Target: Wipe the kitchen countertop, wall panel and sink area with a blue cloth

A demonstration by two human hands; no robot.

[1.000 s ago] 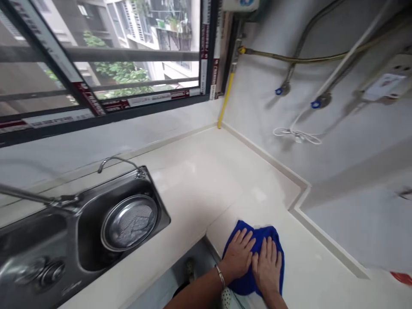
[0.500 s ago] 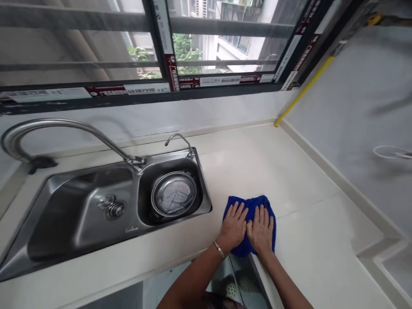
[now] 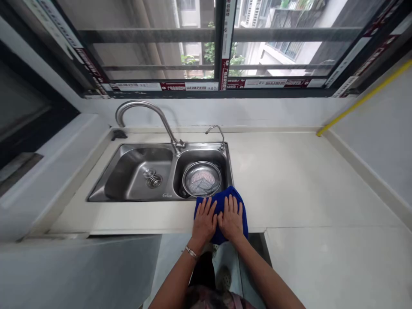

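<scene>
Blue cloth shifted left onto the front right corner of the double-bowl sink

You have brought it across the counter from farther right of the sink. Your left hand and right hand lie flat on it, fingers slightly spread. Its lower end drapes past the counter's front edge. Just ahead, a steel colander takes up much of the sink's right bowl; a gooseneck faucet and small curved tap rise from the sink's back rim. Right of the sink, counter stretches broadly to the side wall.
</scene>
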